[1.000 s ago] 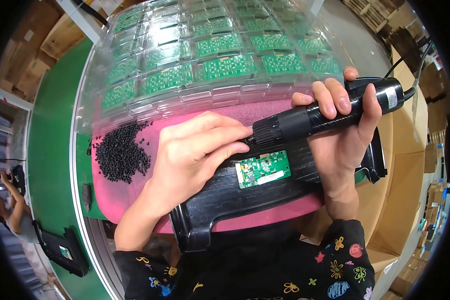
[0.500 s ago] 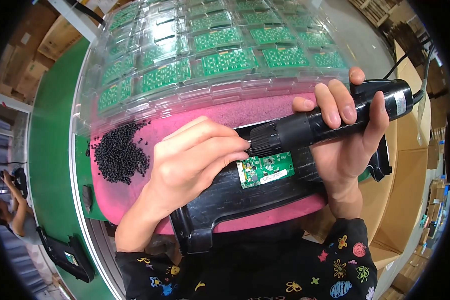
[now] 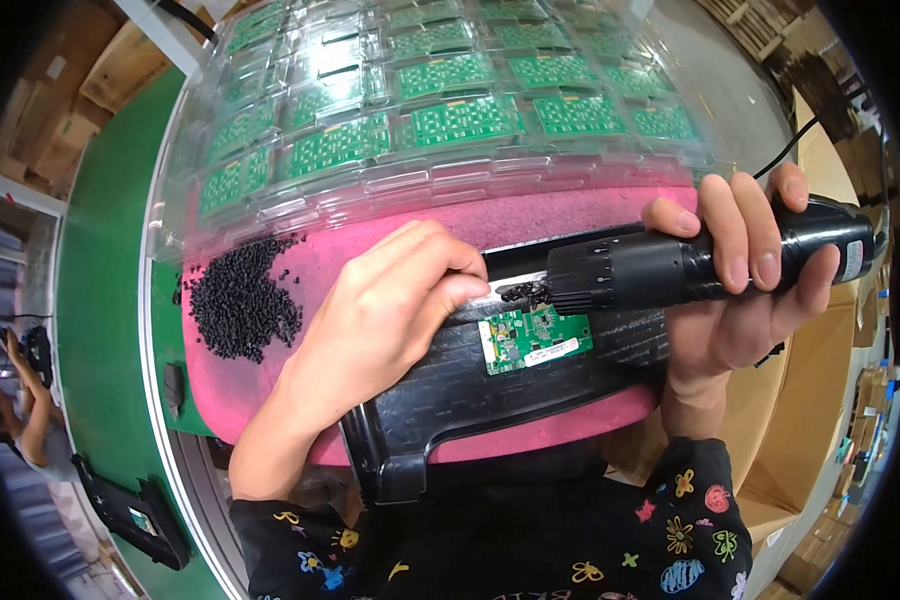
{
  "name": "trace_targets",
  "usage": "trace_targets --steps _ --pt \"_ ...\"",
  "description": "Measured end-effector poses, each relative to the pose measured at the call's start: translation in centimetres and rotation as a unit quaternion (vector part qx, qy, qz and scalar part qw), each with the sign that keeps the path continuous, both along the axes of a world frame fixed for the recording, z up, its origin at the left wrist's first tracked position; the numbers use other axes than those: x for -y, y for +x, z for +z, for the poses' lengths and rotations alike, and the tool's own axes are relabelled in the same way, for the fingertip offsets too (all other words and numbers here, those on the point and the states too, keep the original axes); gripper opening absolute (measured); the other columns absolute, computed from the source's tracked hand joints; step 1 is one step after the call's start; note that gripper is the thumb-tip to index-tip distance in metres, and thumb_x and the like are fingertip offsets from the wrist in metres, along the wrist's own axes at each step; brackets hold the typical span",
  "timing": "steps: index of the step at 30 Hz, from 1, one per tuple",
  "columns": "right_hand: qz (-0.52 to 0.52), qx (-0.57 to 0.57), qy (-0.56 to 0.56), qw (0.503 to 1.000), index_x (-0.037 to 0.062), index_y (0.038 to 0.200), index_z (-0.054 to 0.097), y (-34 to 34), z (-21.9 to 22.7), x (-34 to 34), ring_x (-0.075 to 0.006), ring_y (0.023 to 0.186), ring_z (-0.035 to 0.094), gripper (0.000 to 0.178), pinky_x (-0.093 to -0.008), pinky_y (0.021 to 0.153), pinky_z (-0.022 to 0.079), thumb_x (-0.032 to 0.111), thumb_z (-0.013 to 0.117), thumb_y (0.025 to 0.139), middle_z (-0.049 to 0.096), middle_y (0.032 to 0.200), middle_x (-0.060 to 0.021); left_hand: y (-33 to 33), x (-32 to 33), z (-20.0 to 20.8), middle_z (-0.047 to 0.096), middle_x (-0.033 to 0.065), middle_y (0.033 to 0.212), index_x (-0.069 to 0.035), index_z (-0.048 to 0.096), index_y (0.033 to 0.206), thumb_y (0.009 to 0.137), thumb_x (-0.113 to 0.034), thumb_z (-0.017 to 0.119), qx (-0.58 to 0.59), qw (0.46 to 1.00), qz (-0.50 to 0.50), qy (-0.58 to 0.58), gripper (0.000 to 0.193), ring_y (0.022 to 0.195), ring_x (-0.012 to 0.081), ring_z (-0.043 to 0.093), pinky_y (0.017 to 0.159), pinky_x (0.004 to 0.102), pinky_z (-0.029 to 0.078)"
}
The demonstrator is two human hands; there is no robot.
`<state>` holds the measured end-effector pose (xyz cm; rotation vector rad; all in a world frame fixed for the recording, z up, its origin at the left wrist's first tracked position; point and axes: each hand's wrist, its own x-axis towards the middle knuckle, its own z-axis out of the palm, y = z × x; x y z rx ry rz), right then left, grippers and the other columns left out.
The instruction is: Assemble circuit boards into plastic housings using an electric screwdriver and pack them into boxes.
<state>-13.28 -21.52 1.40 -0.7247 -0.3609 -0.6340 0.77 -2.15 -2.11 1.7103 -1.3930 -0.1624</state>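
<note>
My right hand (image 3: 735, 270) is wrapped round a black electric screwdriver (image 3: 660, 268), held level with its nose toward the left. A cluster of small black screws (image 3: 526, 293) shows just off the nose. My left hand (image 3: 400, 300) is closed in a pinch beside them, thumb against forefinger, with a small silvery bit at the fingertips. What exactly the pinch holds is too small to make out. Below the nose, a green circuit board (image 3: 535, 338) with a white label lies in a black plastic housing (image 3: 470, 385).
The housing rests on a pink mat (image 3: 270, 400). A pile of black screws (image 3: 245, 305) lies at left. Stacked clear trays of green boards (image 3: 460, 120) stand behind. A cardboard box (image 3: 770, 450) is at right. On the green bench another black housing (image 3: 135, 515) lies near another person (image 3: 40, 420).
My right hand and the screwdriver have moved right, away from my left fingertips. The screw cluster and the silvery bit now show in the gap. My left hand has shifted slightly.
</note>
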Motion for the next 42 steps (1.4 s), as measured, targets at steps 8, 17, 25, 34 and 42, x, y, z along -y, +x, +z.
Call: trace_targets --steps 8,17,25,34,42 --pt "0.002 -0.006 -0.017 1.0 0.0156 0.112 0.049 0.5 -0.2 -0.6 -0.0076 0.07 0.047 0.028 -0.0364 0.089 0.036 0.034 0.063 0.096 0.048 0.073 0.0068 0.2 0.2 -0.2 0.063 0.0106 0.083 0.0 0.063 0.091 0.074 0.001 0.077 0.079 0.996 -0.036 -0.031 0.022 0.075 0.0281 0.063 0.066 0.0358 0.05" --pt "-0.019 -0.06 -0.056 0.996 0.0167 0.113 0.048 0.4 -0.4 -0.9 -0.0097 0.072 0.048 0.028 -0.0384 0.089 0.037 0.034 0.063 0.096 0.047 0.073 0.0057 -0.4 0.4 -0.1 0.065 0.0101 0.083 -0.002 0.065 0.091 0.067 -0.004 0.08 0.157 0.986 -0.004 -0.051 0.028 0.076 0.0279 0.064 0.065 0.036 0.048" --pt "-0.012 -0.042 -0.105 0.993 0.0138 0.113 0.047 -0.6 0.2 -0.1 -0.0099 0.07 0.05 0.038 -0.0361 0.086 0.038 0.042 0.063 0.093 0.051 0.074 0.0057 -1.2 0.6 0.0 0.066 0.0102 0.079 0.001 0.068 0.082 0.063 0.006 0.075 0.173 0.978 0.052 -0.101 0.021 0.076 0.0266 0.066 0.066 0.0344 0.05" --pt "-0.007 -0.015 -0.175 0.985 0.0116 0.11 0.046 -0.9 0.2 0.3 -0.01 0.063 0.051 0.034 -0.0328 0.072 0.044 0.039 0.06 0.095 0.052 0.069 0.0053 -1.7 0.7 -0.1 0.064 0.0121 0.078 0.004 0.066 0.082 0.066 0.009 0.074 0.158 0.982 0.02 -0.098 0.019 0.075 0.029 0.065 0.068 0.0345 0.052" --pt "-0.121 -0.095 -0.249 0.956 0.0066 0.111 0.046 -2.0 0.4 1.4 -0.0103 0.054 0.045 0.034 -0.0272 0.058 0.042 0.036 0.054 0.096 0.046 0.063 0.0026 -0.7 0.6 0.0 0.068 0.0125 0.081 0.003 0.064 0.084 0.074 0.005 0.074 0.058 0.995 -0.022 -0.082 0.015 0.076 0.0272 0.066 0.071 0.0335 0.053"
